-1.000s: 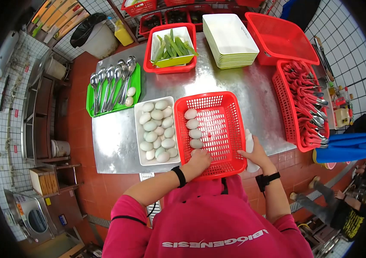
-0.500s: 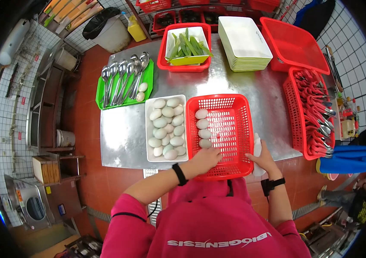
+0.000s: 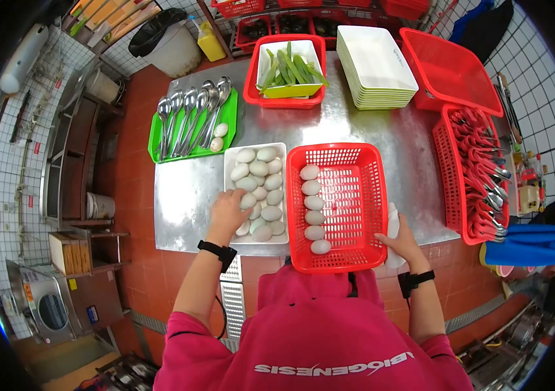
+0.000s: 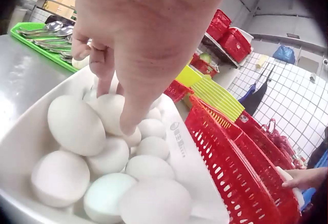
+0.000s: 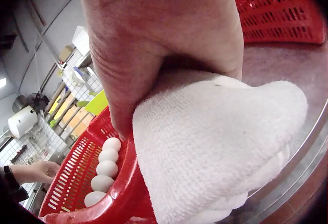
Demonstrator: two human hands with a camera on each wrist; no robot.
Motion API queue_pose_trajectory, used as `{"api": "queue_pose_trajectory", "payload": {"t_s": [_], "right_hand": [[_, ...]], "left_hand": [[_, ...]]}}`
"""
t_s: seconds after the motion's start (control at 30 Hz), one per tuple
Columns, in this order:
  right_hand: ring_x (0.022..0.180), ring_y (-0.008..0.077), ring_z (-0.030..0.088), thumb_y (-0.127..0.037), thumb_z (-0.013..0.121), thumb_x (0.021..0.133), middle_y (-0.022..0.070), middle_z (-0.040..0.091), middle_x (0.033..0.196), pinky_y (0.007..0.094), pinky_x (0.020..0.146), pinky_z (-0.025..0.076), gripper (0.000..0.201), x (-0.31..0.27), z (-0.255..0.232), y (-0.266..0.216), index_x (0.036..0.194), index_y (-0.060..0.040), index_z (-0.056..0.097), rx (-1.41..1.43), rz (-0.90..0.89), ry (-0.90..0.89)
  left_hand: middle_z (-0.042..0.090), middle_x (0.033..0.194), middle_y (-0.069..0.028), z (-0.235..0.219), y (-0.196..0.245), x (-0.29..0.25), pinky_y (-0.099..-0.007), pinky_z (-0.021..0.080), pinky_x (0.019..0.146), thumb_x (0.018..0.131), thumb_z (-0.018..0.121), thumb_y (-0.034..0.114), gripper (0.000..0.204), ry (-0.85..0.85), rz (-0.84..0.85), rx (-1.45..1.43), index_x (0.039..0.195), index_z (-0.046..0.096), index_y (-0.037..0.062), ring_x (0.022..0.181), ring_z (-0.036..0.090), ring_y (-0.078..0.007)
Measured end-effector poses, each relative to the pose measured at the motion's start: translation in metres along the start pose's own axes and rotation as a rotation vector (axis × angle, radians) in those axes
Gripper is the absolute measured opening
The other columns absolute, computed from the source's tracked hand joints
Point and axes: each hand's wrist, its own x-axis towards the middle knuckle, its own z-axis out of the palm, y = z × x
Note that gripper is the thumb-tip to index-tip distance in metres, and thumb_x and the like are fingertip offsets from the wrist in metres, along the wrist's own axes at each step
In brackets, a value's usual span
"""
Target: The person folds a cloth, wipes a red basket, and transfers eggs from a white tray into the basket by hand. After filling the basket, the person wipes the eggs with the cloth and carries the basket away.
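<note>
The left hand (image 3: 226,212) reaches into a white tray (image 3: 228,171) of pale eggs. Its thumb and fingers pinch an egg (image 4: 109,112) that lies among the others, as the left wrist view shows. Right of the tray stands a red perforated basket (image 3: 355,205), where several eggs (image 5: 107,168) form one row along the left side. At the basket's right side, the right hand (image 3: 402,241) grips a folded white towel (image 5: 220,137), with its thumb on the basket's rim. The towel hides most of that hand's fingers in the right wrist view.
A green tray (image 3: 153,140) with spoons and two eggs sits back left on the metal table (image 3: 186,202). Behind are a red basket with green vegetable pieces (image 3: 290,68) and stacked white trays (image 3: 375,58). A basket of red-handled utensils (image 3: 476,173) stands at right.
The left hand has moved left from the red basket to the white tray's eggs. One more egg shows at the near end of the row. The right hand keeps its place at the basket.
</note>
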Motion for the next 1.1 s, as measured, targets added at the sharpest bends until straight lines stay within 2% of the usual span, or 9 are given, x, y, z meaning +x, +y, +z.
{"api": "queue_pose_trajectory", "payload": {"t_s": [0.2,0.4,0.53,0.63,0.77,0.8,0.93,1.07,1.1], "right_hand": [[0.126,0.0406,0.062,-0.04,0.091,0.076,0.0304,0.061,0.134,0.046,0.104,0.05,0.099,-0.002,-0.001,-0.005,0.147,0.0034,0.036,0.016,-0.004,0.004],[0.125,0.0399,0.063,-0.039,0.091,0.077,0.0295,0.062,0.133,0.0456,0.104,0.05,0.095,-0.002,-0.001,-0.006,0.144,0.0024,0.038,0.022,-0.01,0.002],[0.124,0.04,0.063,-0.04,0.091,0.077,0.0293,0.063,0.132,0.0457,0.103,0.051,0.096,0.0,0.001,0.003,0.145,0.002,0.038,0.04,-0.019,0.0],[0.124,0.0404,0.063,-0.041,0.091,0.077,0.0295,0.063,0.132,0.0458,0.103,0.051,0.097,0.002,0.001,0.005,0.146,0.0019,0.038,0.013,-0.031,0.0],[0.124,0.041,0.063,-0.042,0.091,0.076,0.0297,0.063,0.132,0.0457,0.104,0.051,0.099,0.0,-0.001,-0.003,0.147,0.002,0.038,-0.011,-0.028,0.0],[0.124,0.041,0.063,-0.042,0.091,0.076,0.0297,0.063,0.132,0.0457,0.104,0.051,0.099,0.0,-0.002,-0.003,0.147,0.002,0.038,-0.012,-0.028,0.002],[0.125,0.0404,0.062,-0.042,0.091,0.076,0.0297,0.062,0.133,0.0447,0.105,0.05,0.099,0.0,0.001,0.004,0.147,0.0022,0.038,-0.005,-0.013,0.001],[0.127,0.04,0.061,-0.038,0.091,0.078,0.0299,0.061,0.135,0.0441,0.106,0.049,0.097,-0.002,-0.001,-0.006,0.146,0.003,0.037,0.036,-0.007,-0.013],[0.127,0.0395,0.061,-0.036,0.091,0.078,0.0299,0.06,0.135,0.0439,0.106,0.049,0.096,-0.004,-0.004,-0.011,0.146,0.0037,0.036,0.026,0.013,-0.023]], "left_hand": [[0.069,0.104,-0.0095,0.01,0.0,0.004,-0.0454,0.054,0.088,0.075,0.084,0.025,0.042,0.032,0.018,0.016,0.11,0.064,0.012,0.102,0.064,-0.0333],[0.069,0.107,-0.0096,-0.009,0.014,0.002,-0.0449,0.054,0.089,0.077,0.084,0.028,0.042,0.043,0.004,-0.05,0.11,0.064,0.0113,0.103,0.065,-0.0331],[0.068,0.101,-0.0104,-0.036,0.066,0.003,-0.0456,0.054,0.084,0.076,0.083,0.029,0.039,0.1,0.032,-0.221,0.106,0.065,0.0116,0.101,0.064,-0.0339],[0.069,0.107,-0.0133,-0.034,0.11,0.021,-0.0447,0.053,0.088,0.077,0.085,0.03,0.046,0.098,0.273,-0.359,0.113,0.065,0.0085,0.103,0.065,-0.0351],[0.069,0.105,-0.0152,-0.011,0.172,0.054,-0.0462,0.053,0.088,0.075,0.084,0.027,0.047,-0.027,0.445,-0.38,0.112,0.064,0.007,0.103,0.064,-0.0355],[0.069,0.104,-0.0153,0.008,0.182,0.066,-0.0464,0.054,0.088,0.074,0.084,0.025,0.046,-0.069,0.49,-0.255,0.111,0.063,0.0063,0.103,0.065,-0.0345],[0.07,0.104,-0.0137,0.059,0.203,0.096,-0.046,0.055,0.088,0.073,0.084,0.022,0.045,-0.141,0.546,0.044,0.109,0.062,0.0048,0.105,0.066,-0.0308],[0.071,0.103,-0.0121,0.105,0.205,0.119,-0.0434,0.057,0.086,0.07,0.085,0.02,0.045,-0.086,0.527,0.154,0.107,0.062,0.0062,0.105,0.067,-0.0298],[0.071,0.102,-0.0122,0.109,0.202,0.119,-0.0432,0.057,0.084,0.077,0.079,0.018,0.035,-0.076,0.542,0.162,0.106,0.063,0.0071,0.104,0.067,-0.0295]]}}
